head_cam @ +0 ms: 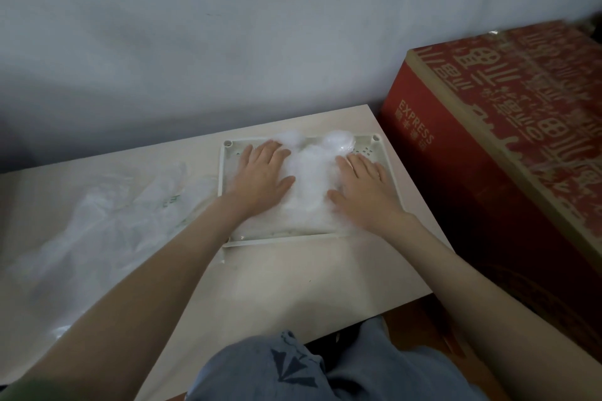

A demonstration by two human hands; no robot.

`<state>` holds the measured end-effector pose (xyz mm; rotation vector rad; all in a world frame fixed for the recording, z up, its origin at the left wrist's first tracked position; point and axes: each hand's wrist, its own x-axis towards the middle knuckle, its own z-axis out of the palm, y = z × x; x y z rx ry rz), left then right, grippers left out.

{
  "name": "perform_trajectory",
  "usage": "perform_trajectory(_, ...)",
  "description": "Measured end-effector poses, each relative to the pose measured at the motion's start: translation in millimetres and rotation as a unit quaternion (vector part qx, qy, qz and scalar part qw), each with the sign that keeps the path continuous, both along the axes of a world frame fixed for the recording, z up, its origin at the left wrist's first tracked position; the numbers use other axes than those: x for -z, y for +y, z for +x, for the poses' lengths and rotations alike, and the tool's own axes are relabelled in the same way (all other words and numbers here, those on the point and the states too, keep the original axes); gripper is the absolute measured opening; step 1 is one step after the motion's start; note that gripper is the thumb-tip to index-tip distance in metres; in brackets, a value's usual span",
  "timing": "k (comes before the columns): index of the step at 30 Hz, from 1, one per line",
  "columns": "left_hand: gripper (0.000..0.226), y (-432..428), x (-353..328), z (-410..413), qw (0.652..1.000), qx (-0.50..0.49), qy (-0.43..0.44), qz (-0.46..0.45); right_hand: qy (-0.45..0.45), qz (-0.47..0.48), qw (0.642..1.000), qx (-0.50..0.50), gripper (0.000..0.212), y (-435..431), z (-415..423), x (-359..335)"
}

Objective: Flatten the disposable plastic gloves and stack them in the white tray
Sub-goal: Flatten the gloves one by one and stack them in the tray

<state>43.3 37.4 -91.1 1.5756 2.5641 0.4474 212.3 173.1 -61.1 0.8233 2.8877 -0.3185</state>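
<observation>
- Grip: left hand point(260, 172) and right hand point(361, 187) both lie flat, fingers straight and spread, palms pressing down on the gloves point(309, 179). Neither hand pinches or curls round anything.
- Location: gloves sit heaped inside the white tray point(280, 234) on the table point(293, 277). A loose plastic pile point(107, 215) lies on the table to the left, outside the tray.
- Risk 1: the heap bulges up between the palms, and a puffed bubble point(337, 142) rises at the far rim. Trapped air probably springs the film back once pressure lifts.
- Risk 2: thin film likely clings to skin, so lifting straight up may drag the top gloves out.
- Risk 3: the tray sits just beside the table's right edge. Uneven pressing could slide it toward the red box point(488, 140).
</observation>
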Motion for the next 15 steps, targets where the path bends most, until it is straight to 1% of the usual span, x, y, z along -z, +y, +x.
perform_trajectory(2, 0.038, -2.9, -7.8, -1.8, 0.997, -0.007, 0.023, 0.069, 0.027, 0.023, 0.999, -0.02, 0.059, -5.7, -2.7, -13.0)
perform_trajectory(3, 0.032, -4.6, -12.8, -2.4, 0.995, -0.017, 0.027, 0.099, 0.037, 0.028, 0.998, -0.029, 0.055, -8.7, -4.1, -18.9)
perform_trajectory(5, 0.028, -13.0, -24.3, -4.5, 0.99, -0.038, 0.03, 0.136, 0.048, 0.018, 0.998, -0.043, 0.052, -16.6, -7.3, -30.2)
perform_trajectory(7, 0.028, -27.1, -33.3, -7.7, 0.987, -0.055, 0.029, 0.145, 0.05, -0.01, 0.997, -0.058, 0.05, -24.8, -11.5, -38.4)
perform_trajectory(11, 0.028, -78.1, -36.5, -11.8, 0.983, -0.133, 0.024, 0.128, 0.036, -0.061, 0.992, -0.1, 0.049, -45.3, -19.4, -53.5)
perform_trajectory(13, 0.024, -114.1, -31.8, -11.5, 0.979, -0.19, 0.017, 0.079, 0.016, -0.096, 0.988, -0.116, 0.049, -57.0, -21.8, -61.6)
perform_trajectory(15, 0.03, -151.2, -24.0, -9.6, 0.973, -0.232, -0.005, 0.016, -0.006, -0.127, 0.983, -0.13, 0.05, -67.2, -22.8, -69.1)
